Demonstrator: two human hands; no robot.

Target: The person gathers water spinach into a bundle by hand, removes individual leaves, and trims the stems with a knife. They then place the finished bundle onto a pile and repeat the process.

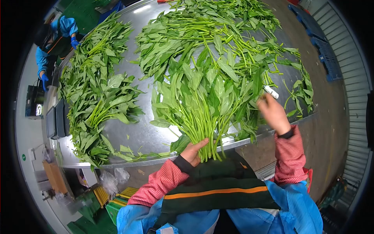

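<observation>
1. Metal table (132, 134) bears heaped greens (93, 58); 1 co-worker (56, 37) is beyond its left side.
2. Left hand (191, 153) grasps the stems of 1 leafy bunch (200, 113) at the near edge, leaves pointing away.
3. Right hand (274, 113), blurred, is beside a white object (271, 92); whether it grips anything, I cannot tell.

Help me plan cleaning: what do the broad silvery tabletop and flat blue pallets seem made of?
The broad silvery tabletop looks like smooth metal, probably stainless steel: it throws bright glare. The flat blue pallets look like moulded plastic, evenly coloured with openings; finish is hard to tell.
</observation>
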